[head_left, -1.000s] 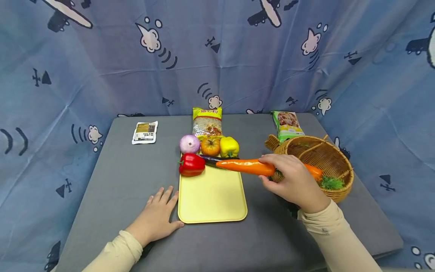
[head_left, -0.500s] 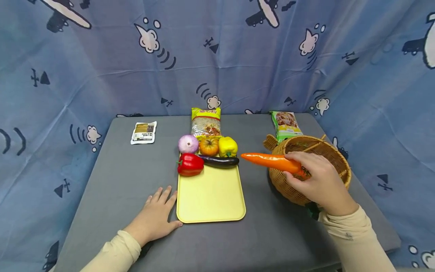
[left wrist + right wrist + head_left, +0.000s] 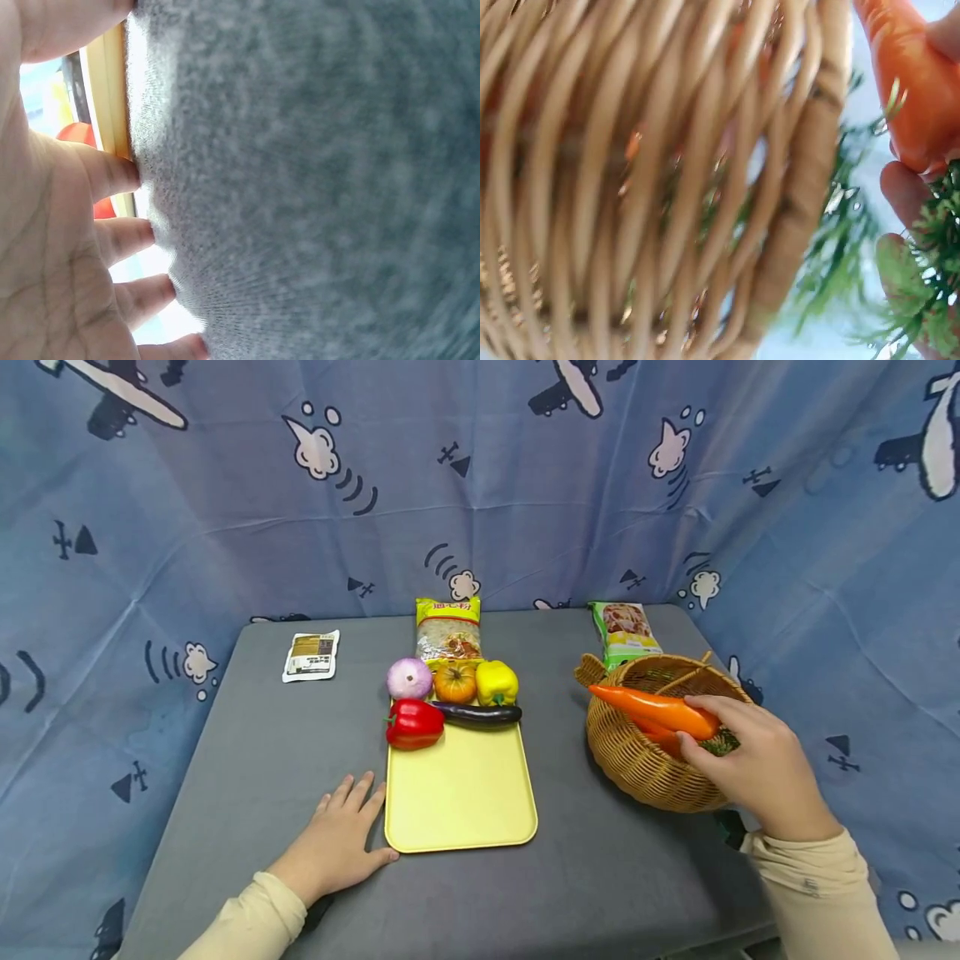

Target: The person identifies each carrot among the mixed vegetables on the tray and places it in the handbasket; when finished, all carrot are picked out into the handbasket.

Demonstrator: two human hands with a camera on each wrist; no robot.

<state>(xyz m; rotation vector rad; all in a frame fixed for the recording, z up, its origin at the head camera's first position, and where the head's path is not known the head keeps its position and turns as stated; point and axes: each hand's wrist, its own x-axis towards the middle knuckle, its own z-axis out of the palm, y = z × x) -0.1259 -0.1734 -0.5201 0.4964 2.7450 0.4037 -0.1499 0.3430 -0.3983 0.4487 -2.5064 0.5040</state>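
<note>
My right hand (image 3: 765,768) pinches an orange carrot (image 3: 652,706) near its leafy end, over the mouth of a wicker basket (image 3: 637,768). Another carrot (image 3: 660,739) lies in the basket below it. In the right wrist view the held carrot (image 3: 911,90) and its green tops (image 3: 937,255) show beyond the basket's rim (image 3: 799,187). My left hand (image 3: 337,843) rests with spread fingers on the grey table, thumb right by the near left corner of a yellow tray (image 3: 461,802). In the left wrist view its fingertips press the cloth.
On the tray's far end lie a red bell pepper (image 3: 415,724) and an eggplant (image 3: 480,714). Behind them sit an onion (image 3: 409,678), a tomato (image 3: 455,682) and a yellow pepper (image 3: 497,683). A pasta bag (image 3: 448,631), white packet (image 3: 311,656) and green packet (image 3: 625,633) lie farther back.
My right hand has carried the carrot rightward, from above the tray and eggplant to over the basket. The left hand stays in place.
</note>
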